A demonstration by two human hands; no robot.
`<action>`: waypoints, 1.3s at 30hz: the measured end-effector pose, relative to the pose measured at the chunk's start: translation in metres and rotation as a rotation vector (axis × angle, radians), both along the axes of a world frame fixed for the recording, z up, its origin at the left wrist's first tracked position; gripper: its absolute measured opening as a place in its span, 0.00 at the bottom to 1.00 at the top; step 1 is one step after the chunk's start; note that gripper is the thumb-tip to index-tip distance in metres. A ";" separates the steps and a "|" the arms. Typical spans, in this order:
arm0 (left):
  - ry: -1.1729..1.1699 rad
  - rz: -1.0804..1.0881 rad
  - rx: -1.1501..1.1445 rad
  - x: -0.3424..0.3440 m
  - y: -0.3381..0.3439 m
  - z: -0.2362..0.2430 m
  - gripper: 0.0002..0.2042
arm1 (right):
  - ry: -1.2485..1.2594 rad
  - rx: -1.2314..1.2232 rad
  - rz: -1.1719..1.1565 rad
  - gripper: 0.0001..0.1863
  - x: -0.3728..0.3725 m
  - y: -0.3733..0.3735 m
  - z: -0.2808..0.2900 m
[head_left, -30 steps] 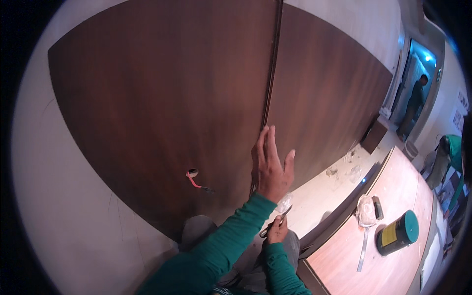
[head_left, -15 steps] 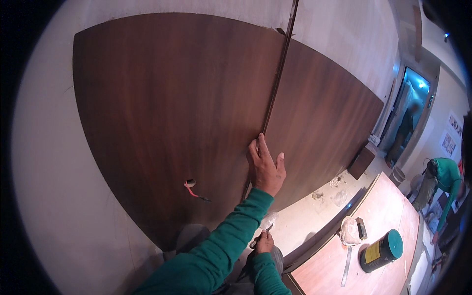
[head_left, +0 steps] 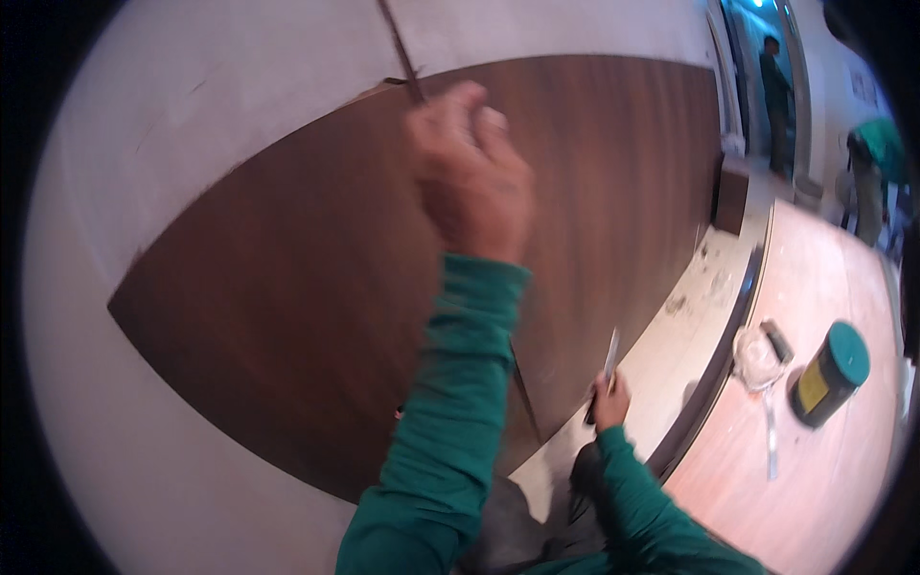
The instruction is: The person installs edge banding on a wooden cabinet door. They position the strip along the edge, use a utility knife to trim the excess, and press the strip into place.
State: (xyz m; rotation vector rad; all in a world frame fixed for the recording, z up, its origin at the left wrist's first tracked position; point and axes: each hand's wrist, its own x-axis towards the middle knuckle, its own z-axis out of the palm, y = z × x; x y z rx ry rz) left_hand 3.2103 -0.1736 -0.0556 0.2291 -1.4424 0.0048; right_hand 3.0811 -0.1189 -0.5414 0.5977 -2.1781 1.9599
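Observation:
My left hand [head_left: 475, 177], raised in front of the wall and smeared by motion, has its fingers curled at a long thin dark strip [head_left: 401, 43]. Above the hand, this strip runs up past the top edge of the dark brown wood-look panels [head_left: 585, 192]. Lower down, a dark line between the panels reappears beside my forearm. Low on the right, my right hand [head_left: 613, 401] is closed round the dark handle of a knife [head_left: 611, 353], its narrow pale blade pointing upward near the panel's lower part.
A pale board table [head_left: 815, 287] stands at right, bearing a dark tub with a green lid [head_left: 845, 355], a whitish plastic bag [head_left: 760, 362] and a flat metal strip [head_left: 771, 436]. Debris [head_left: 677, 305] lies on the floor by the wall. Two people are farther off.
My left hand has moved up along the strip from the middle of the panels. My right hand has lifted, with the knife blade now plainly visible. The view has shifted.

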 end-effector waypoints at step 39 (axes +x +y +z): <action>-0.710 0.089 0.560 0.061 -0.105 0.144 0.16 | 0.645 -0.657 1.046 0.25 -0.025 -0.115 0.453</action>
